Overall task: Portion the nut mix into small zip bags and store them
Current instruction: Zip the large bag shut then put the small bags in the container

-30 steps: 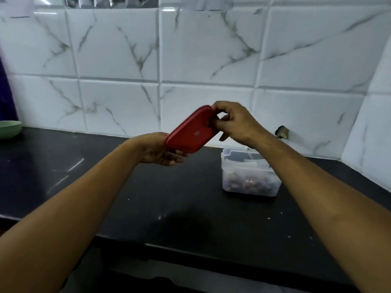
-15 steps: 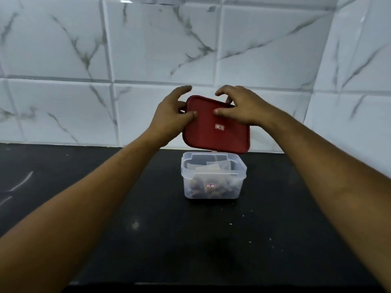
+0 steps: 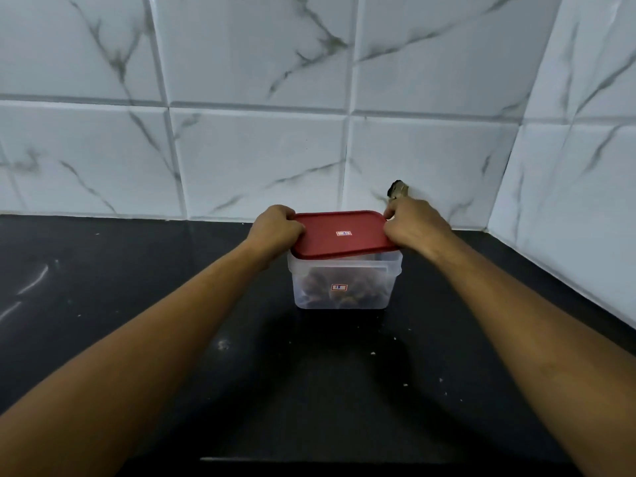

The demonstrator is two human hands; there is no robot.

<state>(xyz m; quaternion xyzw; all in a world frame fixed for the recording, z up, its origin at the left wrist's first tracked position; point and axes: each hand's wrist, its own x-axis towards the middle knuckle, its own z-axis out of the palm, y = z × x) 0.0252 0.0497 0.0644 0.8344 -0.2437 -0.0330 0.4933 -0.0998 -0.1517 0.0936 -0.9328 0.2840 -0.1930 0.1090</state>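
Note:
A clear plastic container [image 3: 344, 290] stands on the black counter [image 3: 309, 390] near the wall, with brown nuts and bags dimly visible through its side. A red lid [image 3: 340, 235] lies on top of it, sitting slightly askew over the rim. My left hand [image 3: 277, 232] grips the lid's left edge with curled fingers. My right hand [image 3: 411, 225] grips the lid's right edge the same way. The bags inside are mostly hidden by the lid.
White marble-pattern tiles form the back wall [image 3: 261, 160] and a side wall [image 3: 578, 201] at the right, making a corner close behind the container. A small dark hole [image 3: 397, 189] shows in the tile behind my right hand. Crumbs dot the counter.
The red lid came down from the air onto the container. Both hands moved to its two side edges. The view came closer to the container.

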